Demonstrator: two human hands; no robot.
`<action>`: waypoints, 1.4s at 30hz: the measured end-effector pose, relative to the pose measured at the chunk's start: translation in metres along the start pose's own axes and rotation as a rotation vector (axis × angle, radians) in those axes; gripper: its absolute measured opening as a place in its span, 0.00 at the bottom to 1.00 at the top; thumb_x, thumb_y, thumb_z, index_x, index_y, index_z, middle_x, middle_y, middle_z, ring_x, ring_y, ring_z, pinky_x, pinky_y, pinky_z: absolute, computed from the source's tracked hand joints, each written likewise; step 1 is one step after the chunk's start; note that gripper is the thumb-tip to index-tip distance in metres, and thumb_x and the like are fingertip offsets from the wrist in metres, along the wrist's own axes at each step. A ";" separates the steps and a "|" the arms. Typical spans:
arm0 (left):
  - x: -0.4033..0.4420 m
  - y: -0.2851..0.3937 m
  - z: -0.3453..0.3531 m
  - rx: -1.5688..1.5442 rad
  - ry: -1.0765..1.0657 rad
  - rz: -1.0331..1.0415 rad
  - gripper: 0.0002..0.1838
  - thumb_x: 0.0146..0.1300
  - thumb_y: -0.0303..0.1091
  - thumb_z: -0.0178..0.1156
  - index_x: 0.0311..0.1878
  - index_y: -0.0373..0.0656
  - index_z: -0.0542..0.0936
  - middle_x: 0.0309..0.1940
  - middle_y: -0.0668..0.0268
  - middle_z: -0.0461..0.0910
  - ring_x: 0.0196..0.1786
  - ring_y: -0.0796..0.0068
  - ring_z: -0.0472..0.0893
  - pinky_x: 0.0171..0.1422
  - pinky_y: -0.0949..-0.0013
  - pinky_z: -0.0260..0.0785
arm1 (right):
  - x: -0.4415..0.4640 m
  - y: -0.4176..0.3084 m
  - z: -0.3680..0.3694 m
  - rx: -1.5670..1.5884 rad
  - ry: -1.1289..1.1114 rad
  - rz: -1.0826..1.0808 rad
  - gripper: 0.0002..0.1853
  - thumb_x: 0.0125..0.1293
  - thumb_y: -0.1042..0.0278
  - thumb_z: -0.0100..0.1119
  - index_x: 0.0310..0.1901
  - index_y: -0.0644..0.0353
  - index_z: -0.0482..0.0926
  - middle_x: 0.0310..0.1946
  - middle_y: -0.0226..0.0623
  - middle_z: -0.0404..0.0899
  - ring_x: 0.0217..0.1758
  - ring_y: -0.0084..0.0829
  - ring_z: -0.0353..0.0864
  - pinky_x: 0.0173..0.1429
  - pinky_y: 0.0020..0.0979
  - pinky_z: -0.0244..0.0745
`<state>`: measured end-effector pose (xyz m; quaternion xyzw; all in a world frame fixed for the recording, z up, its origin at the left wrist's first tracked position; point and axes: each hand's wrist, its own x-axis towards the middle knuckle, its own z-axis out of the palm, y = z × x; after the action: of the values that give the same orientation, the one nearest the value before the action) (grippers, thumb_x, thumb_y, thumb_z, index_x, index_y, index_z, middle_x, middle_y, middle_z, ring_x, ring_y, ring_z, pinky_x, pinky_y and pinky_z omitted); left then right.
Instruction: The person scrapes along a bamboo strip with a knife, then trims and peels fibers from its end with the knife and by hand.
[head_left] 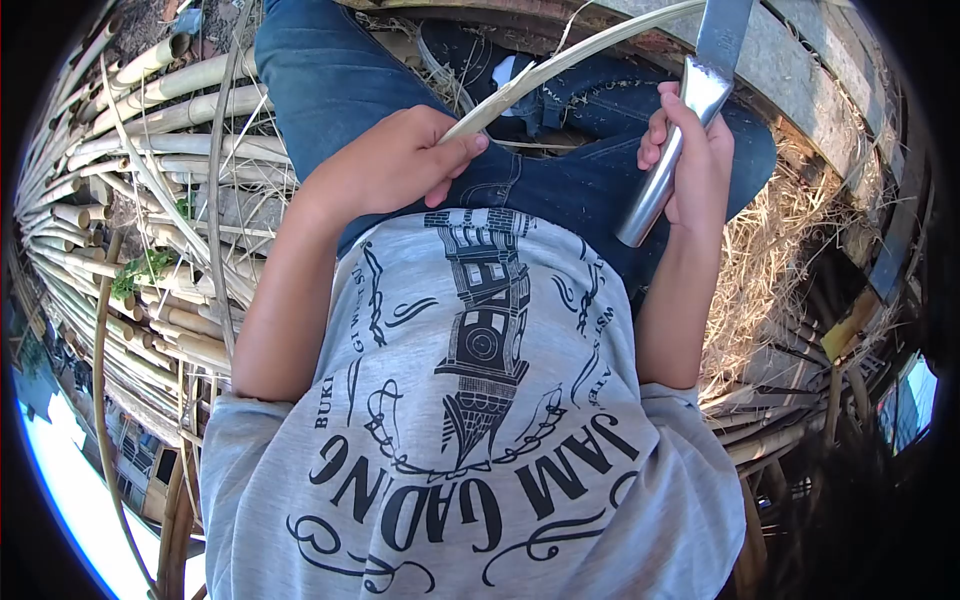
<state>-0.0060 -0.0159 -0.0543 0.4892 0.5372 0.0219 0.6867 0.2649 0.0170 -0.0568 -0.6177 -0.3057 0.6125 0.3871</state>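
A pale split strip of bamboo [560,62] runs from my left hand up and right toward the blade. My left hand [415,160] is closed round its lower end, thumb on top. Opposite it, my right hand [695,150] grips the shiny metal handle of a large knife [706,88], with its flat blade pointing up past the top edge of the view. The strip's far end meets or passes behind the blade; which one I cannot tell. Both hands are over my lap, above the dark blue jeans [570,190].
Stacked bamboo poles [185,165] fill the left side, with long thin strips lying across them. Straw-like shavings [765,270] are heaped at the right. Weathered boards [825,95] lie at the upper right. A small green plant [140,272] grows among the poles.
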 end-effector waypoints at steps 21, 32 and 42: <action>-0.015 0.020 0.014 0.001 0.192 0.116 0.27 0.76 0.47 0.49 0.23 0.37 0.73 0.12 0.70 0.70 0.17 0.82 0.70 0.23 0.73 0.62 | -0.060 0.003 0.045 -0.781 -0.154 -0.372 0.16 0.67 0.68 0.59 0.51 0.67 0.71 0.27 0.54 0.80 0.31 0.55 0.84 0.33 0.45 0.76; -0.006 0.023 0.023 0.274 0.370 0.232 0.28 0.75 0.47 0.50 0.21 0.36 0.74 0.10 0.65 0.70 0.16 0.74 0.72 0.24 0.68 0.64 | -0.065 -0.021 0.039 -0.649 -0.238 -0.076 0.13 0.68 0.69 0.58 0.47 0.68 0.71 0.22 0.47 0.78 0.25 0.43 0.84 0.30 0.37 0.72; -0.006 0.026 0.035 0.286 0.328 0.246 0.28 0.75 0.46 0.49 0.22 0.35 0.75 0.10 0.63 0.71 0.15 0.69 0.74 0.25 0.64 0.65 | -0.067 -0.001 0.020 -1.386 -0.124 -0.475 0.17 0.68 0.68 0.57 0.55 0.62 0.69 0.31 0.52 0.81 0.30 0.54 0.83 0.32 0.47 0.78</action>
<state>0.0312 -0.0287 -0.0335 0.6330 0.5755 0.1084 0.5063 0.2407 -0.0372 -0.0199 -0.6020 -0.7697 0.2120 0.0122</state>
